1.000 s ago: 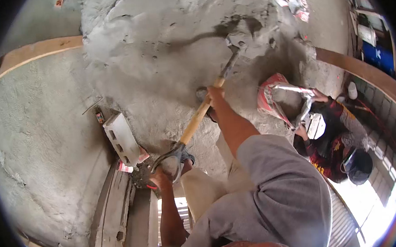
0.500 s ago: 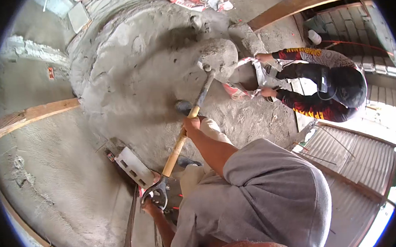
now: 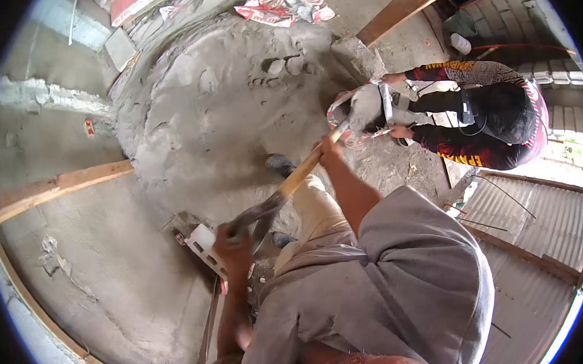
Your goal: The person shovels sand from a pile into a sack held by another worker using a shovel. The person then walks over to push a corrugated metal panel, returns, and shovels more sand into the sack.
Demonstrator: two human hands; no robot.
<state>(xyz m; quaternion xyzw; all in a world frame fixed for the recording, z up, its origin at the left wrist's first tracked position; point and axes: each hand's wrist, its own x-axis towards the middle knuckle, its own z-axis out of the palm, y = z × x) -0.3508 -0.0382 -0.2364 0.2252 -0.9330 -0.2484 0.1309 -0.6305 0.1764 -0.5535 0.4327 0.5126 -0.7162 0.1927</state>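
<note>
A shovel with a wooden shaft [image 3: 298, 178] runs diagonally across my front, held in both hands. My left hand [image 3: 234, 249] is closed around its dark grip end, somewhat blurred. My right hand [image 3: 330, 151] wraps the shaft lower down, close to the blade. The blade end, carrying grey wet mortar [image 3: 366, 104], is at the mouth of a red-and-white cement bag [image 3: 333, 116]. A bent-over co-worker [image 3: 499, 115] in a dark printed long-sleeved top holds that bag open with two hands. How deep the blade sits in the bag cannot be made out.
A wide bed of wet grey mortar [image 3: 215, 100] spreads before my boots [image 3: 279, 164]. Crumpled cement bags [image 3: 282, 10] lie at its far edge. A hollow block [image 3: 204, 244] stands near my left hand. Wooden beams [image 3: 61, 183] and corrugated sheets [image 3: 537, 209] flank the area.
The loaded shovel blade has swung right from over the mortar bed to the bag's mouth. My left hand has risen with the grip, and my right hand has moved up and right.
</note>
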